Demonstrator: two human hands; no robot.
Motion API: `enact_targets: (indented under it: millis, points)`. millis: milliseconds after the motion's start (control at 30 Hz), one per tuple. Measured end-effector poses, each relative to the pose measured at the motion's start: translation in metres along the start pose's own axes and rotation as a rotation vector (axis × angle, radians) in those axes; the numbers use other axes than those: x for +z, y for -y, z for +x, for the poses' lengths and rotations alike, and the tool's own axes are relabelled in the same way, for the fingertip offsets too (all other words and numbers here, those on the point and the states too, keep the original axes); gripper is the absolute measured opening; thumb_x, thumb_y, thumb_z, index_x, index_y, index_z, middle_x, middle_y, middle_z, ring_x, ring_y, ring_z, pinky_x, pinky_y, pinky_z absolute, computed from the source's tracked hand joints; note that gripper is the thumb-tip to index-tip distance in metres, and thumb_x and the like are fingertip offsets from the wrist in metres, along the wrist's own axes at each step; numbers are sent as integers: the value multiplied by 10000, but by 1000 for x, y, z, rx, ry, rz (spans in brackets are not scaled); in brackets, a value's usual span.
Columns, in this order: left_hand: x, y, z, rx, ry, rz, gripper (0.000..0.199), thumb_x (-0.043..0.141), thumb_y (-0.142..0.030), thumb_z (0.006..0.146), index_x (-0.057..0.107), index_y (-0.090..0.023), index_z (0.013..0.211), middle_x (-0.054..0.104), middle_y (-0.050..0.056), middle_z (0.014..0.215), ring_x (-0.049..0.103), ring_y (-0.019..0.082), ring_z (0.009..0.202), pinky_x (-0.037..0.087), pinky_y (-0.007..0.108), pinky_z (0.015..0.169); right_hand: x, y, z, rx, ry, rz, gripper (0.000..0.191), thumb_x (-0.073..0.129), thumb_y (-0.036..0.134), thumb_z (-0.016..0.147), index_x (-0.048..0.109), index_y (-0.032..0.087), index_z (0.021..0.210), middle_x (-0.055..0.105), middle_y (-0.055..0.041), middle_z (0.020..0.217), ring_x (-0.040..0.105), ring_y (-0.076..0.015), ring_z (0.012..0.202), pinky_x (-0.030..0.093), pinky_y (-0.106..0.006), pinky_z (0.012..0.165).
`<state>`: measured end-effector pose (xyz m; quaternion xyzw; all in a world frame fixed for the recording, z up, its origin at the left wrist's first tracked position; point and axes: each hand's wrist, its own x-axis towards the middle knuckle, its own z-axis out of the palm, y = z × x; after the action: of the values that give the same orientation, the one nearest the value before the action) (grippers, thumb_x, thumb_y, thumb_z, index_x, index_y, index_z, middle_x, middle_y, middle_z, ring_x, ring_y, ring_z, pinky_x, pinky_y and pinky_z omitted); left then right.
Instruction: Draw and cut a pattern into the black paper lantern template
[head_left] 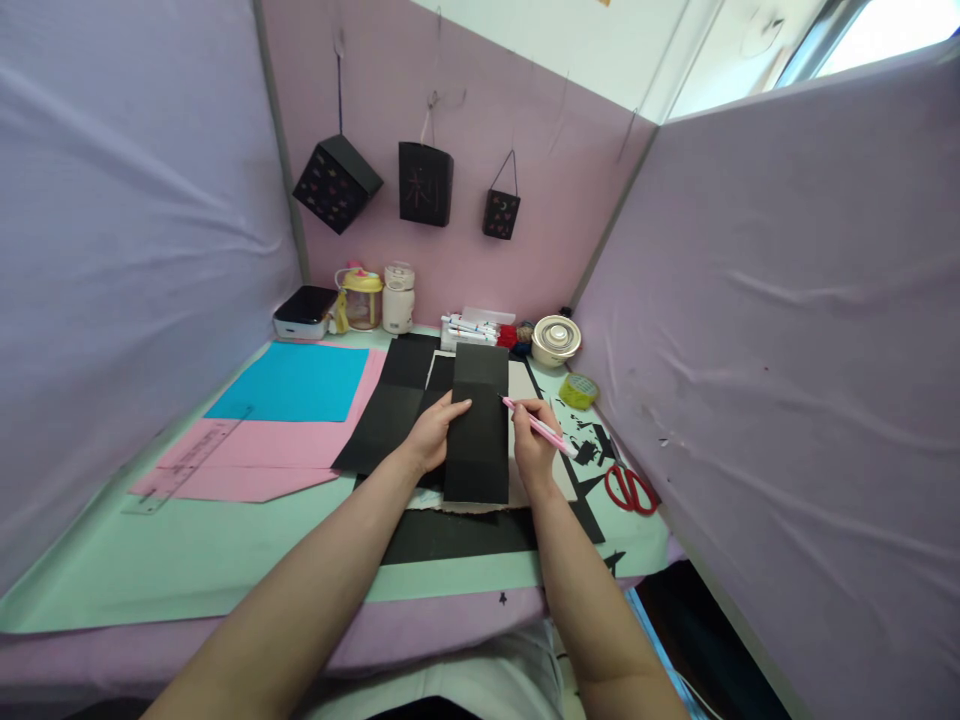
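Observation:
My left hand (433, 432) grips the left edge of a folded black card strip (481, 430), its thumb on top and its other fingers partly hidden behind. The strip is lifted toward me and has crease lines across it. My right hand (534, 440) is closed around a slim pink pen-like tool (541, 428). The tool's dark tip is at the strip's right edge; whether it touches is unclear. Beneath the strip are a pale board (566, 478) with a torn front edge and larger sheets of black card (390, 405).
To the right lie red-handled scissors (631, 490), black paper scraps (589, 442) and a green tape roll (578, 391). Blue paper (292, 382), pink sheets (255, 470) and a clear ruler (191, 465) lie left. Markers (470, 330) and jars stand behind; black paper lanterns (425, 185) hang above.

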<state>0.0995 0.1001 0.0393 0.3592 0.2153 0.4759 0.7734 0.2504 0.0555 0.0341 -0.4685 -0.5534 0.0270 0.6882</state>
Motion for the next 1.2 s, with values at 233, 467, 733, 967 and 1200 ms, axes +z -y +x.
enact_targets:
  millis: [233, 467, 733, 967, 1200]
  points:
    - [-1, 1, 1, -8, -9, 7, 270, 680, -168, 765, 664, -164, 1034, 752, 69, 880, 715, 194, 748, 576, 296, 704, -1, 1, 1, -164, 21, -95, 136, 552, 220, 883, 636, 187, 781, 636, 3, 698, 589, -148, 650, 449, -278, 630]
    - [0, 0, 0, -12, -24, 23, 275, 675, -171, 767, 661, -164, 1042, 752, 78, 907, 716, 212, 793, 570, 317, 744, -1, 2, 1, -189, 34, -130, 129, 549, 201, 886, 638, 182, 794, 641, -7, 713, 592, -147, 643, 455, -276, 623]
    - [0, 0, -1, -4, 0, 5, 279, 667, -169, 783, 647, -162, 1062, 749, 83, 929, 717, 213, 809, 574, 330, 767, 1, 1, 0, -61, 29, -61, 133, 568, 257, 884, 663, 181, 829, 655, -9, 732, 597, -154, 671, 459, -281, 644]
    - [0, 0, -1, -9, 3, -11, 293, 680, -166, 779, 649, -164, 1070, 747, 88, 945, 718, 222, 821, 570, 372, 823, 2, 3, -1, 62, 17, 25, 177, 567, 319, 885, 665, 183, 829, 643, -11, 736, 584, -153, 674, 469, -283, 640]
    - [-1, 0, -1, -19, -3, -21, 273, 647, -153, 800, 654, -158, 1072, 750, 94, 953, 723, 226, 832, 572, 387, 839, 4, -7, -1, 195, -38, 162, 213, 557, 379, 889, 628, 181, 918, 583, 14, 725, 525, -114, 625, 443, -251, 600]
